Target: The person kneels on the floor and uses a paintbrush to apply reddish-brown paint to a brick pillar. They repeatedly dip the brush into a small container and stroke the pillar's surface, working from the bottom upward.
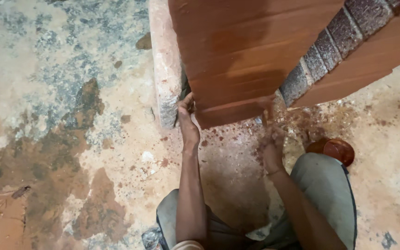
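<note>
Pose: As I crouch on the floor (130, 153), both arms reach forward to the low end of a reddish-brown wooden panel (237, 60).
Left hand (187, 121): fingers curled round the panel's lower left corner, gripping its edge.
Right hand (270, 147): blurred, raised just under the panel's lower right edge; whether my fingers are spread or closed I cannot tell.
Panel: leaning against a brick wall (322, 58), bottom edge near the floor.
Around: a pale stone block (165, 69) touches the panel's left side; a round brown bowl (336, 149) sits by my right knee (322, 185).
Floor: stained, speckled red-brown.
</note>
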